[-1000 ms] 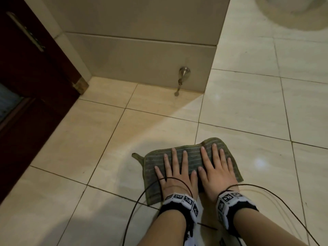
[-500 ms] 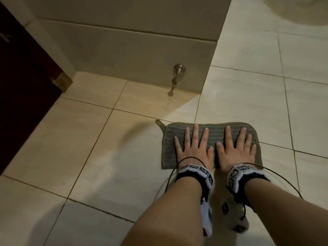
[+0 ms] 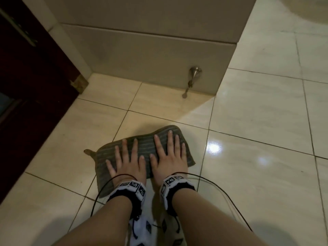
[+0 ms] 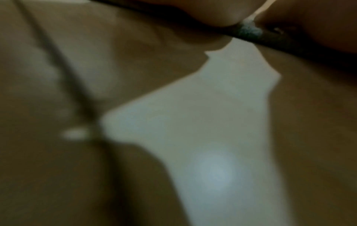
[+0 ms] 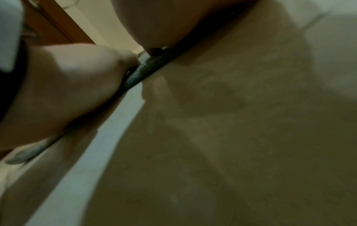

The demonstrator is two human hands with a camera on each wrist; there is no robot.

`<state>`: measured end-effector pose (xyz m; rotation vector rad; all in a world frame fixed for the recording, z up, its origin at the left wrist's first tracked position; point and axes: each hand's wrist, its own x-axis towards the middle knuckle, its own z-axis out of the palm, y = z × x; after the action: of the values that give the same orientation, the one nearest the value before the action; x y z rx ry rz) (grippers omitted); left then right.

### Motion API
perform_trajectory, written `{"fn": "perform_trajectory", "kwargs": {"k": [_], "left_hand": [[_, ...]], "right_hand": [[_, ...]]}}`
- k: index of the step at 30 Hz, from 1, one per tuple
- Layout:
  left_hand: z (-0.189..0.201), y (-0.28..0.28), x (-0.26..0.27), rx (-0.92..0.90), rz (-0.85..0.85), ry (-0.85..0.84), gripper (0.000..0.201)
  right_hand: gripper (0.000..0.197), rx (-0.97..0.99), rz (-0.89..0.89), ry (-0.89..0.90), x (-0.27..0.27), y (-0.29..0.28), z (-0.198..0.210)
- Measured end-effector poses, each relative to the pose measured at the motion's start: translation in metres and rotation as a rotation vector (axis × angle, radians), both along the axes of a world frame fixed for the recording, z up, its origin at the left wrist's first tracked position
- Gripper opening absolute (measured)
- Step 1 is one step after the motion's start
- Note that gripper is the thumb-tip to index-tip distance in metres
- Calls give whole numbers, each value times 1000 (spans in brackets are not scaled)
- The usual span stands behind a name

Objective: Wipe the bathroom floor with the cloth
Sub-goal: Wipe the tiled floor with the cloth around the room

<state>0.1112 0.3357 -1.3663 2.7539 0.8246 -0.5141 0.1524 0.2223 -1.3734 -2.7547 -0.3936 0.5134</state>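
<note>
A grey-green striped cloth lies flat on the cream tiled floor, with a small loop tag at its left corner. My left hand presses flat on the cloth's left half, fingers straight and spread. Beside it my right hand presses flat on the right half, fingers straight and pointing away from me. Both wrist views are blurred and show only the cloth's edge squeezed under my palms against the floor.
A tiled low wall stands just beyond the cloth, with a metal fitting sticking out near its right corner. A dark wooden door lines the left side. Open floor stretches to the right. Black cables trail from both wristbands.
Half a second ago my arms were stretched out and the cloth lay further from me; both hands have since drawn it back and leftward, and its right end now lies further forward than its left.
</note>
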Motion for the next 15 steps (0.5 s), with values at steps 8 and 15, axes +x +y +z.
{"fn": "perform_trajectory", "kwargs": {"k": [8, 15], "left_hand": [[2, -129, 94, -130, -412, -50, 60], [2, -178, 95, -212, -511, -41, 58]], "right_hand": [[62, -173, -350, 24, 54, -144, 2], [63, -225, -467, 6, 56, -189, 5]]}}
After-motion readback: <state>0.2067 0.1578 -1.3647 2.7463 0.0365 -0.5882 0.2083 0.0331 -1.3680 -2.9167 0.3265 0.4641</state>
